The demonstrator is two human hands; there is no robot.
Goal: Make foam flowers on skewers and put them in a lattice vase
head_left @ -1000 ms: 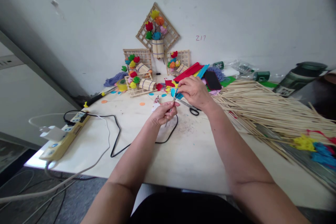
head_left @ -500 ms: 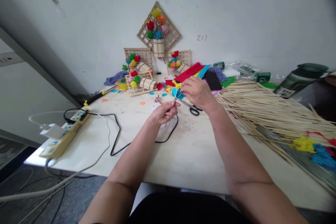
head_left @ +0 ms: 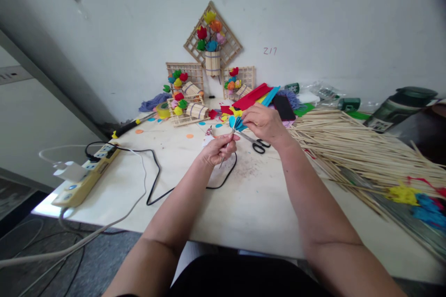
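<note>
My left hand point(head_left: 221, 148) is closed around a thin stick point(head_left: 222, 161), and a blue paper flower point(head_left: 237, 123) stands at the stick's upper end. The fingers of my right hand point(head_left: 261, 123) pinch the right edge of the blue paper. Black-handled scissors point(head_left: 259, 145) lie on the table just below my right hand. A white and red object point(head_left: 208, 132), partly hidden, sits behind my left hand.
Lattice panels with paper flowers point(head_left: 212, 39) stand at the wall. Many thin sticks point(head_left: 348, 144) cover the right side, near a dark bottle point(head_left: 400, 106). A power strip point(head_left: 85, 176) and cables lie left. Red paper point(head_left: 251, 96) is behind my right hand.
The blue paper looks slightly more spread between my hands. Both hands keep nearly the same place and grip, while the whole view has shifted a little.
</note>
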